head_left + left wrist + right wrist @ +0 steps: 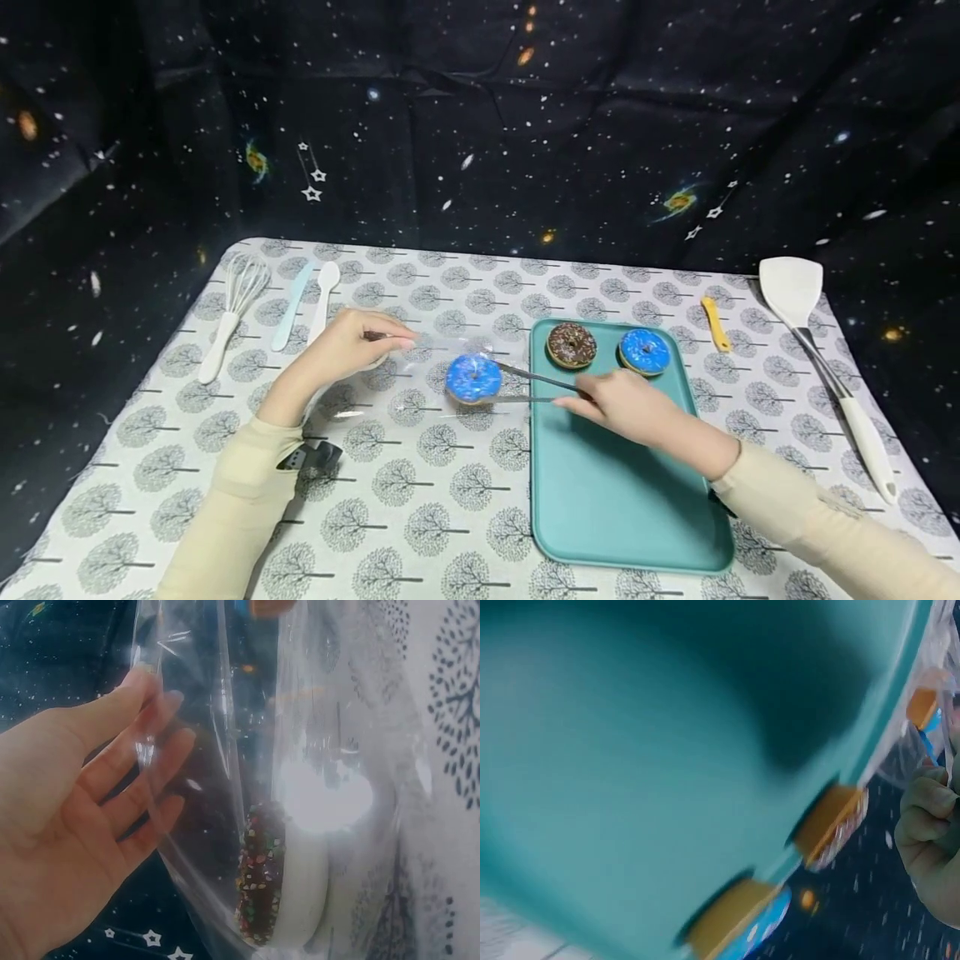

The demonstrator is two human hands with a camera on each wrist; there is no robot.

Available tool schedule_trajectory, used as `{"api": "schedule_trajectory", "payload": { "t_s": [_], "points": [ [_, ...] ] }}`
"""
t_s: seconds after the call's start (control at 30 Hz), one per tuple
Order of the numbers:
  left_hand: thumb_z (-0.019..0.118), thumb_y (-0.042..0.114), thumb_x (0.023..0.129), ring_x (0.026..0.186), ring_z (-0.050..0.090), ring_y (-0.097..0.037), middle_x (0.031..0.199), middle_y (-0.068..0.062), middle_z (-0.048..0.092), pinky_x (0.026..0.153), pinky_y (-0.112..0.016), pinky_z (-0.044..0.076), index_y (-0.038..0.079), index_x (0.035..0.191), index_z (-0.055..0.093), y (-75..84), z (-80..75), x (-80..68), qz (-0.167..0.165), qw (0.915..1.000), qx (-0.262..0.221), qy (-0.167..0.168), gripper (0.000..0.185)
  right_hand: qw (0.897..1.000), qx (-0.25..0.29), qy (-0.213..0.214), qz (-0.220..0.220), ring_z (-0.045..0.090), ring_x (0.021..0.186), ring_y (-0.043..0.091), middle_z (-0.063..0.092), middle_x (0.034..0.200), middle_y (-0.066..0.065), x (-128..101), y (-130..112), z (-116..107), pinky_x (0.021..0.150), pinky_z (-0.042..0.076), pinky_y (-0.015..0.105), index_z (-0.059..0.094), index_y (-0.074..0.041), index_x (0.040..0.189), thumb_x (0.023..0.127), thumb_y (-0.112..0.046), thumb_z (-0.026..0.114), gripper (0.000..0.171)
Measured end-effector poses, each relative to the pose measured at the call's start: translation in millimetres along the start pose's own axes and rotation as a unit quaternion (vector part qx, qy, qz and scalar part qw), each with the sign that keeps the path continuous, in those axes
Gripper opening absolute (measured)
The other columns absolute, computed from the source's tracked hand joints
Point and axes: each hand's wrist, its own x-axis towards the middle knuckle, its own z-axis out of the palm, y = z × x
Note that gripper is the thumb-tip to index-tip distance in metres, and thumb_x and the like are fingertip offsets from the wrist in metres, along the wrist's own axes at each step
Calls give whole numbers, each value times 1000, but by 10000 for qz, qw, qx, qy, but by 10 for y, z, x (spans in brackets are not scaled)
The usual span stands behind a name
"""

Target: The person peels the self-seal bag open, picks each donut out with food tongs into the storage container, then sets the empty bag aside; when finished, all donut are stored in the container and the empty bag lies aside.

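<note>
My left hand [352, 346] pinches the edge of a clear plastic bag [199, 742] between thumb and fingers. Inside the bag is a chocolate donut [261, 881] with colored sprinkles; from the head it is mostly hidden by the hand. My right hand [626, 406] grips metal tongs [536, 377], whose arms reach left past the tray edge. Between the tong tips is a blue-iced donut [473, 379], which overlaps the clear bag in the head view. A teal tray [600, 508] lies under my right hand, with another chocolate donut [572, 345] and a blue donut [644, 352] at its far end.
On the left lie a whisk [232, 321], a light blue spreader [291, 308] and a white spoon [325, 292]. A small yellow-handled tool [716, 323] and a white spatula [791, 287] lie right of the tray. A dark starry cloth [480, 125] hangs behind the table.
</note>
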Motion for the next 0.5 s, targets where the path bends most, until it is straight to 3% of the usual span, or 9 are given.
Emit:
{"api": "schedule_trajectory", "payload": {
  "t_s": [0.2,0.37,0.5],
  "points": [
    [70,19,84,98,65,-21,102,-4,71,90,-37,51,14,97,75,43,-16,-12,-13,9998,173,-5,14,9965,250,104,794,25,43,-3,28,53,-14,-503,110,-179,40,27,15,39,-23,64,88,-35,63,36],
    [70,18,84,101,64,-22,101,-4,71,95,-40,48,14,96,75,36,-21,-16,38,9999,145,17,14,9932,113,191,1140,21,44,-4,21,54,-16,-907,166,-244,40,25,15,37,-25,65,87,-32,66,37],
    [69,21,85,97,64,-19,102,-3,71,91,-38,50,14,98,75,23,-38,-26,29,9999,130,25,16,9916,-9,312,1255,23,44,-6,21,54,-19,-1203,185,-280,40,26,13,38,-27,65,83,-30,70,37]
  ]
}}
